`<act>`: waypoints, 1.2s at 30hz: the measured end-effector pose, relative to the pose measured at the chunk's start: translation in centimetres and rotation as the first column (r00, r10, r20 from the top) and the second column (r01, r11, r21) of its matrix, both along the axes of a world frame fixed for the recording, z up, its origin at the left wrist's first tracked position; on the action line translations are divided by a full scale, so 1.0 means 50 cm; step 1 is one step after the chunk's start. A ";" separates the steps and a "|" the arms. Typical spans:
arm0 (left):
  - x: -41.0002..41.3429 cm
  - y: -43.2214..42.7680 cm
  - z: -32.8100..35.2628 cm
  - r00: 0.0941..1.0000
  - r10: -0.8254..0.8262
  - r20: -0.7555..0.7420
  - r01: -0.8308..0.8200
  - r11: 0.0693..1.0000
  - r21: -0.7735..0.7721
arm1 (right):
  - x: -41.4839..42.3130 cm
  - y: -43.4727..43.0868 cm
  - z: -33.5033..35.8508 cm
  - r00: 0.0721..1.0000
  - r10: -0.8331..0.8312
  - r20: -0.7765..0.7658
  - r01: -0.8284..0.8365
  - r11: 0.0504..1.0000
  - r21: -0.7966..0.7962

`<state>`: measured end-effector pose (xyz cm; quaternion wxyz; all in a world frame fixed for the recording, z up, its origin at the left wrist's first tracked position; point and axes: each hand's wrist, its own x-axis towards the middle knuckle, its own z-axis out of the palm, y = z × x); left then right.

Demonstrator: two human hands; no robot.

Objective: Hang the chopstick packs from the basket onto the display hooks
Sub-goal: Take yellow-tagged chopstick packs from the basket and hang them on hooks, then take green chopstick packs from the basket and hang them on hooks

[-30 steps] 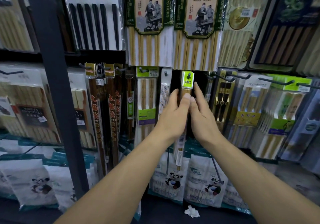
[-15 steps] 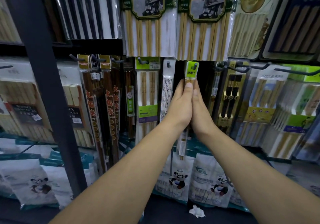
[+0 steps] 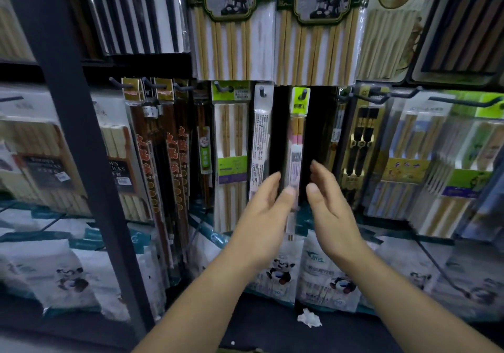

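A narrow chopstick pack with a lime-green header hangs from a black display hook in the middle of the rack. My left hand is just left of its lower half, fingers straight, the thumb tip near the pack's edge. My right hand hovers to the right of the pack, fingers relaxed and apart from it. Neither hand holds anything. The basket is out of view.
A white narrow pack hangs on the neighbouring hook to the left. Wider chopstick packs fill hooks on both sides and above. A dark steel upright stands at left. Panda-printed bags line the shelf below, with a crumpled paper scrap.
Both hands were pressed together round the pack's upper part; they have let go, dropped lower and spread apart. The pack now hangs free on its hook.
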<state>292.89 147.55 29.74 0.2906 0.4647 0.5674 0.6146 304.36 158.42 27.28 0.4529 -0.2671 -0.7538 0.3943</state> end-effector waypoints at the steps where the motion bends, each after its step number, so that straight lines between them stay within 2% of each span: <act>1: -0.002 -0.029 -0.025 1.000 0.003 -0.014 -0.003 1.000 -0.010 | 0.017 -0.015 -0.022 0.999 -0.029 0.015 0.028 1.000 0.002; 5: -0.030 -0.109 -0.139 0.997 0.069 -0.034 -0.073 0.989 -0.128 | 0.068 -0.070 -0.127 0.990 -0.075 0.117 0.086 0.992 -0.089; 7: -0.051 -0.140 -0.222 0.988 0.149 -0.049 -0.156 0.952 -0.265 | 0.086 -0.099 -0.196 0.977 -0.025 0.209 0.070 0.975 -0.209; 9: -0.072 -0.170 -0.322 0.972 0.204 -0.116 -0.235 0.875 -0.424 | 0.099 -0.128 -0.283 0.938 0.056 0.341 0.048 0.956 -0.289; 11: -0.088 -0.204 -0.424 0.950 0.200 -0.242 -0.306 0.761 -0.572 | 0.105 -0.158 -0.382 0.858 0.144 0.493 0.034 0.942 -0.335; 14: -0.100 -0.267 -0.552 0.893 0.158 -0.421 -0.429 0.582 -0.691 | 0.108 -0.200 -0.537 0.697 0.266 0.666 0.036 0.915 -0.402; 16: -0.099 -0.309 -0.615 0.886 0.157 -0.436 -0.453 0.493 -0.743 | 0.114 -0.225 -0.628 0.580 0.335 0.743 0.051 0.895 -0.443; 18: -0.092 -0.342 -0.661 0.912 0.161 -0.377 -0.409 0.426 -0.807 | 0.122 -0.243 -0.705 0.486 0.376 0.789 0.066 0.884 -0.462; 22: -0.075 -0.384 -0.719 0.947 0.208 -0.244 -0.315 0.457 -0.832 | 0.131 -0.259 -0.820 0.365 0.427 0.827 0.084 0.870 -0.486; 26: -0.069 -0.391 -0.739 0.940 0.245 -0.238 -0.329 0.465 -0.822 | 0.127 -0.249 -0.884 0.297 0.374 0.879 0.034 0.916 -0.401; 30: -0.073 -0.383 -0.740 0.938 0.254 -0.235 -0.333 0.477 -0.813 | 0.098 -0.225 -0.921 0.283 0.271 0.920 -0.007 0.960 -0.281; 34: -0.075 -0.381 -0.746 0.933 0.263 -0.246 -0.348 0.481 -0.805 | 0.064 -0.204 -0.943 0.188 0.212 0.959 -0.054 0.977 -0.206; 36: -0.076 -0.379 -0.748 0.932 0.269 -0.241 -0.347 0.478 -0.807 | 0.051 -0.199 -0.949 0.180 0.174 0.968 -0.048 0.985 -0.168</act>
